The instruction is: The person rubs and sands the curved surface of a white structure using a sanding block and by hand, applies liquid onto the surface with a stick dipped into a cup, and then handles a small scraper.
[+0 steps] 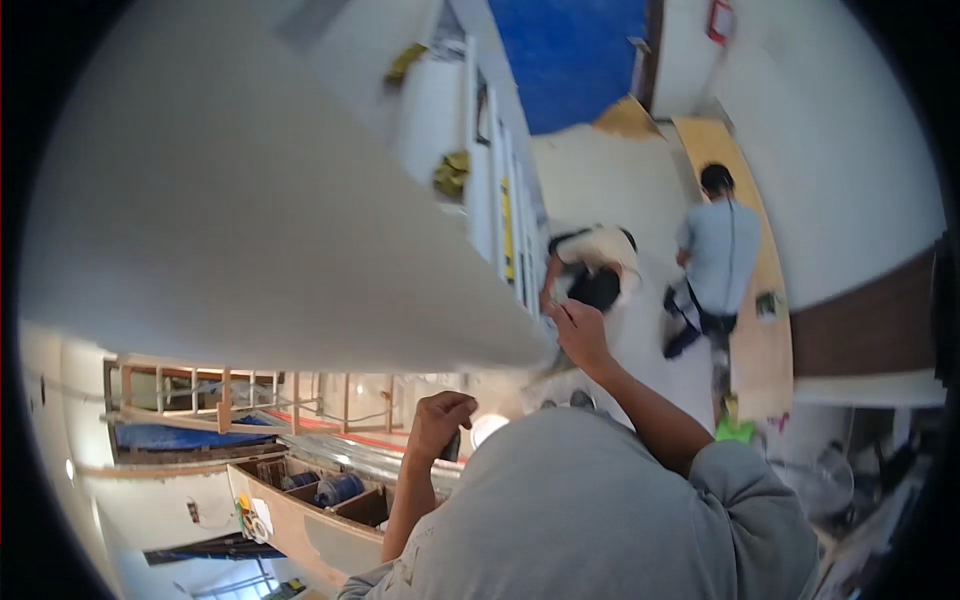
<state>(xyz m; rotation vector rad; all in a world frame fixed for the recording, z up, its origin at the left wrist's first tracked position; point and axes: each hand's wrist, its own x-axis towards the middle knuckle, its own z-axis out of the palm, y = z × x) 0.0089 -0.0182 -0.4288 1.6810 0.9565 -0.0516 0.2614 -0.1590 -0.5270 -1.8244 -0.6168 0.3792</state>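
My right hand (582,332) is raised in front of me, fingers pinched together near the lower corner of a large pale wall panel (300,220). Anything between those fingertips is too small to make out. Lower and to the left, my left hand (440,422) is closed with curled fingers. A dark shape (453,446) shows just under it; whether it is held there cannot be told. The panel's edge runs between my two hands, and both are close to my grey shirt (600,510).
A person bends low (596,265) just beyond my right hand. Another person in grey (720,250) is by a long wooden board (755,350). A ladder (505,190) leans along the panel. Wooden framing (225,400) and an open wooden box (310,535) lie at lower left.
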